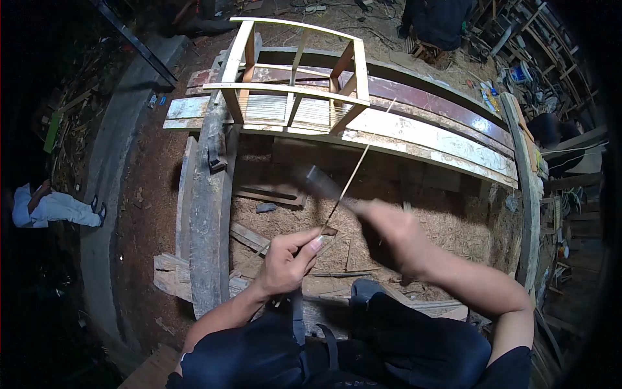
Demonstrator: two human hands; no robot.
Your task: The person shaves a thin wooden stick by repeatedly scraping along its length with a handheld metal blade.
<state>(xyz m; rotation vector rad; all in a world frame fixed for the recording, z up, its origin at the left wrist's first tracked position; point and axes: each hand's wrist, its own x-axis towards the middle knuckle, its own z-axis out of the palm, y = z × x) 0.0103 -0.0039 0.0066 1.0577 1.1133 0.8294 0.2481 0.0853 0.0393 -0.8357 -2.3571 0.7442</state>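
Note:
My left hand point(288, 262) pinches a long thin stick point(353, 174), which slants up and to the right. My right hand point(398, 235) is closed around the handle of a blurred tool with a metal end point(317, 178), held beside the stick. The tool's exact kind is unclear from the blur. Beyond my hands, a light wooden frame point(288, 89) with thin strips across its lower part rests on the planks point(434, 139). The stick's upper end overlaps the planks in view.
A thick weathered beam point(208, 227) runs along the left, another beam point(523, 168) along the right. Shavings and wood scraps cover the ground. A person in light clothes point(55, 206) is at far left; a person in dark clothes point(437, 23) is at the top.

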